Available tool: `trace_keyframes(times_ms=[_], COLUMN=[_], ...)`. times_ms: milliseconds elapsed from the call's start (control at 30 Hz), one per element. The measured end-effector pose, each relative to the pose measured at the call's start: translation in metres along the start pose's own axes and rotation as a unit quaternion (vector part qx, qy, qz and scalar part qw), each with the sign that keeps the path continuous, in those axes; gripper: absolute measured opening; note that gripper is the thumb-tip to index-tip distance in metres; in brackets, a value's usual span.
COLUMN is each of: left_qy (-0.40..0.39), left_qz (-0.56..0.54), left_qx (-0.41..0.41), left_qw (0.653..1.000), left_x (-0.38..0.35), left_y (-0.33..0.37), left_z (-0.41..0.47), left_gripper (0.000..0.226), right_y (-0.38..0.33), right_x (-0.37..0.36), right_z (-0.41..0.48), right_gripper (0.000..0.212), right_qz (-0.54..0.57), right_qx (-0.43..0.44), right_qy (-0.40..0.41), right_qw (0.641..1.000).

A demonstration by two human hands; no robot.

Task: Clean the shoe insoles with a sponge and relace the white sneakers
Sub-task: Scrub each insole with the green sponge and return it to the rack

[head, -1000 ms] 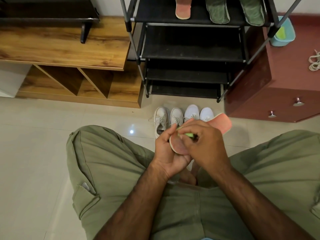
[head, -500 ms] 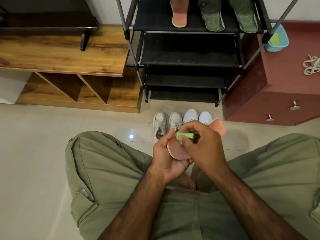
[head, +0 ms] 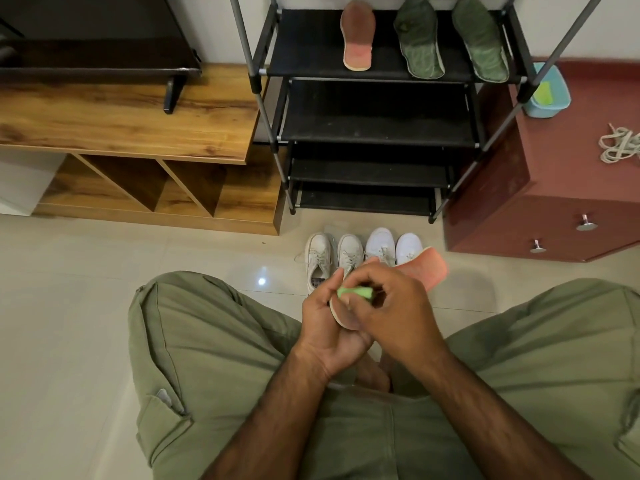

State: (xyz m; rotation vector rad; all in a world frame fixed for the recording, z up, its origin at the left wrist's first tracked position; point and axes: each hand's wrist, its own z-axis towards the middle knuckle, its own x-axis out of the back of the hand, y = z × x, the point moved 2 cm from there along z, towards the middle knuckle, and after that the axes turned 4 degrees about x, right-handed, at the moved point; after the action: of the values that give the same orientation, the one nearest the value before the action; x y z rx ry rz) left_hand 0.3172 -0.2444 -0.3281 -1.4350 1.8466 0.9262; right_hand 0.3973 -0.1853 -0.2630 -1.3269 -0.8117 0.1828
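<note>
Sitting with olive trousers (head: pixel 214 358) in the foreground, and both hands are busy just above the lap. The left grip (head: pixel 325 327) is wrapped around the heel end of the pink insole (head: pixel 426 268), holding it from underneath. The insole's toe end sticks out far-right, over the floor. The right grip (head: pixel 398 317) is clenched on the green sponge (head: pixel 355 292) and presses it onto the insole's top face.

What's changed in the last second: the sponge has slid left toward the heel end, and more of it now pokes out by the left fingers. So I'd say it's mid-scrub, working down the length, and this insole isn't done yet.

Just past the hands, four white sneakers (head: pixel 349 251) stand in a row on the tiles. The two on the left show laces; I can't really tell about the two on the right.

Further back, the black shoe rack (head: pixel 377 133) has another pink insole (head: pixel 357 36) and two green insoles (head: pixel 419 39) on its top shelf. I'd guess they've been cleaned already, but I can't confirm that.

Far right, on the maroon cabinet (head: pixel 554 188), there's a bundle of loose laces (head: pixel 620 145) and a small blue tub (head: pixel 550 95). Relacing looks like it's yet to come.
</note>
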Motion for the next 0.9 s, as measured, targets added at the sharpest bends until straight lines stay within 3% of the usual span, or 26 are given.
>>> trace_keyframes(times_ms=[100,267,400,533,667,800,900], left_qy=[0.005,0.005,0.013,0.008,0.016,0.03,0.031], left_qz=[0.036,0.001,0.046,0.001,0.051,0.019,0.058], left_qx=[0.0,0.005,-0.004,0.005,-0.007,-0.003,-0.014], left_qw=[0.999,1.0,0.999,1.0,0.999,0.999,0.998], left_x=[-0.002,0.006,0.002,0.006,0.0,0.006,0.003], left_y=[-0.002,-0.003,-0.002,-0.003,-0.002,-0.001,0.003], left_z=[-0.001,0.001,0.001,0.003,0.002,0.004,0.003], left_gripper=[0.055,0.049,0.058,0.054,0.058,0.055,0.058], right_y=[0.007,-0.005,0.005,-0.004,0.008,-0.002,0.008], right_x=[0.009,-0.004,0.009,-0.001,0.008,-0.003,0.005], right_z=[0.007,-0.003,0.007,-0.001,0.008,0.001,0.009], right_gripper=[0.026,0.03,0.027,0.024,0.026,0.024,0.027], right_qz=[-0.015,0.023,-0.007,0.011,-0.02,0.013,-0.004], right_qx=[-0.027,-0.025,-0.039,-0.024,-0.035,-0.039,-0.048], right_qy=[0.086,-0.039,0.053,-0.065,0.058,-0.063,0.027], right_qw=[0.996,0.999,0.998,0.998,0.997,0.997,0.998])
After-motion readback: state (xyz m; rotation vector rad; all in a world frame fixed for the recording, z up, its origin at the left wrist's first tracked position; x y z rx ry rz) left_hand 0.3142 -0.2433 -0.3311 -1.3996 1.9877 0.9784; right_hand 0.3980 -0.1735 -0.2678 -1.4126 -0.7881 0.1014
